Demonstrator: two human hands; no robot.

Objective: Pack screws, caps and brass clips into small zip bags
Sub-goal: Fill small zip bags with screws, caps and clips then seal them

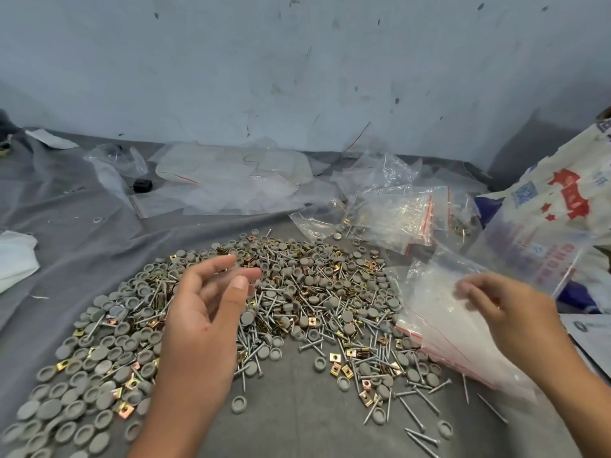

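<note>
Everywhere, hardware [297, 292] litters grey cloth [291, 408] below a stained wall [297, 61].

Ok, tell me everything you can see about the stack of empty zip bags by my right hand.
The stack of empty zip bags is a fanned sheaf of thin, clear, slightly frosted plastic pouches, each with a red line along its zip edge. It lies flat on the grey cloth at the right edge of the pile of screws, caps and clips, its lower left corner overlapping some of them. The right hand rests on its upper part, blurred, so the grip is unclear. The bags look empty.
</note>
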